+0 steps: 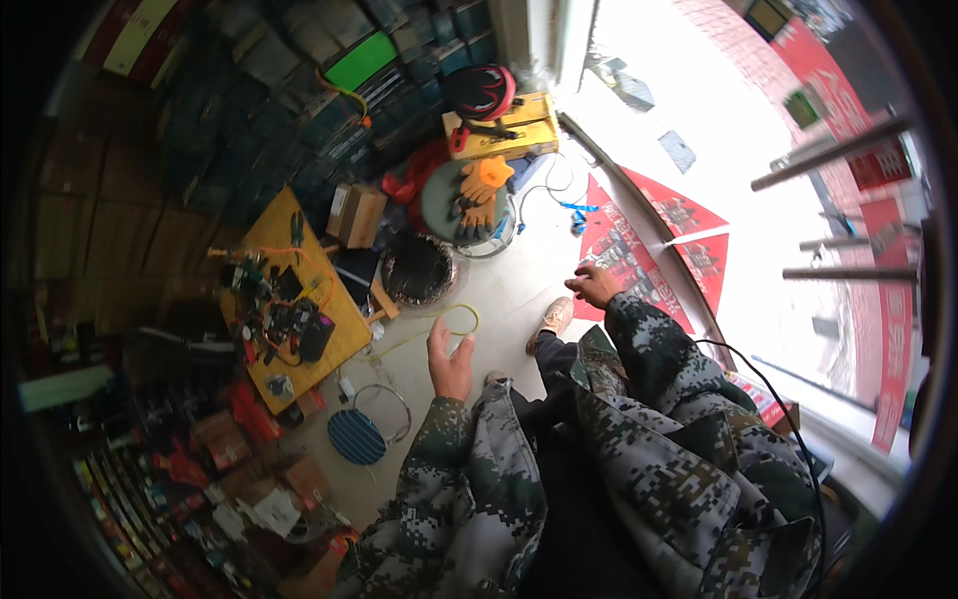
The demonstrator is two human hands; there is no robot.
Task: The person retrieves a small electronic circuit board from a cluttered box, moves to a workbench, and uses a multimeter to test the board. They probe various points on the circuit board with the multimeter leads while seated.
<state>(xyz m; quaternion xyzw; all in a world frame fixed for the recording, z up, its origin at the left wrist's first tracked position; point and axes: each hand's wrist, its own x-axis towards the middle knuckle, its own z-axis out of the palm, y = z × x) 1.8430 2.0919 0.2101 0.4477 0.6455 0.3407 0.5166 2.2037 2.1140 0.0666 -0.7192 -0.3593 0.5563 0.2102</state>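
The left hand is spread, thumb apart from the fingers. Just beyond it, a yellow cord lies looped on the floor. The right hand has bent fingers; I cannot tell whether they pinch anything. It hangs over red sheets. Left, tools crowd a yellow table. Farther off, orange gloves rest on a round stool.

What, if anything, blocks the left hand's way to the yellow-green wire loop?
Nothing visible does. The yellow-green wire loop shows just beyond the left hand, with pale floor behind it and no object between. The hand's height above it cannot be told.
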